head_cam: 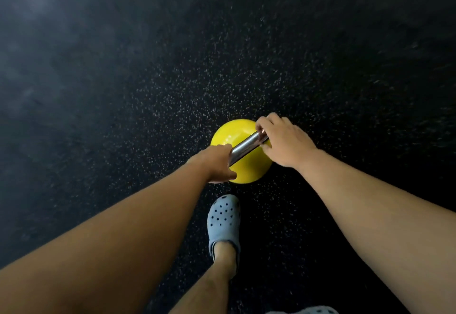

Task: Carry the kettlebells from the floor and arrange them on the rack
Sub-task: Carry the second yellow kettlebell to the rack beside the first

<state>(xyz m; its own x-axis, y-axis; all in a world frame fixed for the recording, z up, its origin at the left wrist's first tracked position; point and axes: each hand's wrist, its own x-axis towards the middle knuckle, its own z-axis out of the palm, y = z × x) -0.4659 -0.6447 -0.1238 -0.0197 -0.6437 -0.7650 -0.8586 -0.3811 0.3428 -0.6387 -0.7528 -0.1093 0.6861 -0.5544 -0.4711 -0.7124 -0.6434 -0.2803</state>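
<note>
A yellow kettlebell (pixel 232 133) with a shiny steel handle (pixel 246 144) is below me over the dark speckled floor. My left hand (pixel 217 163) is closed around the near end of the handle. At the far end of the same handle, my right hand (pixel 283 141) has its fingers curled over the bar. I cannot tell whether the kettlebell rests on the floor or hangs just above it. No rack is in view.
The black rubber floor (pixel 148 79) with white flecks fills the view. My foot in a light blue clog (pixel 223 222) stands just behind the kettlebell. The toe of a second clog (pixel 311 310) shows at the bottom edge.
</note>
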